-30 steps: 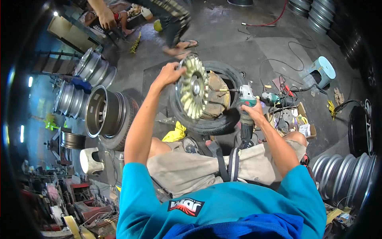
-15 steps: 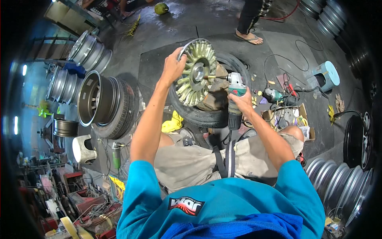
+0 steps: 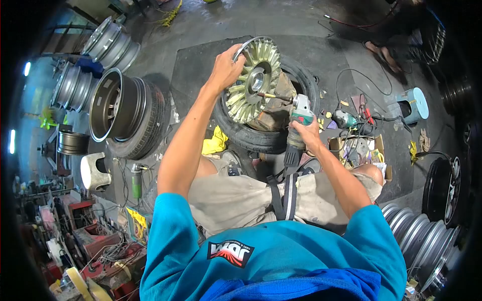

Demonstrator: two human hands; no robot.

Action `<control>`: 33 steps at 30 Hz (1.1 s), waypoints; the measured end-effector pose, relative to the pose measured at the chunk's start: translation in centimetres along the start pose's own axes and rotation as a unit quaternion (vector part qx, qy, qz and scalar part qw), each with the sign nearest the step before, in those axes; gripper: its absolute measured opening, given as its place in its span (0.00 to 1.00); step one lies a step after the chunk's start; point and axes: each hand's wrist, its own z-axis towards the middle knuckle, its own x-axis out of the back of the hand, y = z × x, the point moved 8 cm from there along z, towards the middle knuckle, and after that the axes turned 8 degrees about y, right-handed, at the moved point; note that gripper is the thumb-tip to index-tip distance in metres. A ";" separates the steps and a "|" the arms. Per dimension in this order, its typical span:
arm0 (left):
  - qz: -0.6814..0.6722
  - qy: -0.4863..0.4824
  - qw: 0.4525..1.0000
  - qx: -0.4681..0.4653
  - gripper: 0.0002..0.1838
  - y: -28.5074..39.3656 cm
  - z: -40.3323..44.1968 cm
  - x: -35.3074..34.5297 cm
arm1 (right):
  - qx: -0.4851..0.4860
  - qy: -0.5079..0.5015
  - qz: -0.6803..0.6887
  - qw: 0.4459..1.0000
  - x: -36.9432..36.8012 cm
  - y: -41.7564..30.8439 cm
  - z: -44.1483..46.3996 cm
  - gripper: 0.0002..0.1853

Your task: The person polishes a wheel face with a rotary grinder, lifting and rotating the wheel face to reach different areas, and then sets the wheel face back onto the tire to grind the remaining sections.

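A multi-spoked wheel rim [image 3: 236, 103] stands tilted over a tire [image 3: 273, 143] on the floor. My left hand [image 3: 228, 66] has its fingers wrapped round the rim's upper left edge. In my right hand [image 3: 307, 133] is a green and grey angle grinder [image 3: 302, 106], its black body pointing down toward my lap. From its head a thin rod bit [image 3: 275, 96] reaches left to the spokes near the hub; whether the tip touches cannot be made out. Behind the rim, a brown block-like bundle [image 3: 276, 118] sits inside the tire.
A bronze wheel [image 3: 108, 108] leans on another tire at left, near a white stool [image 3: 95, 171]. On the right are a second power tool [image 3: 346, 119], a cardboard box [image 3: 379, 150] of small items and a blue stool [image 3: 415, 104]. Cords cross the floor. A yellow cloth [image 3: 216, 140] lies ahead.
The view has shifted, with the surroundings sliding up and left. The grinder's body is tilted a little more, still at the spokes. A person at the top has moved to the right.
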 end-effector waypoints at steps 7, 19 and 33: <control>0.018 -0.004 1.000 0.014 0.24 0.4 -0.3 -0.3 | 0.037 0.047 -0.055 0.997 0.9 -2.4 -0.1 0.49; 0.026 0.004 1.000 0.008 0.25 1.0 -0.5 -0.4 | -0.016 -0.039 0.097 0.994 -1.2 0.4 -1.6 0.23; 0.021 0.003 1.000 0.014 0.25 1.5 -0.6 -0.6 | -0.162 -0.119 0.177 0.964 -3.2 1.0 -5.4 0.29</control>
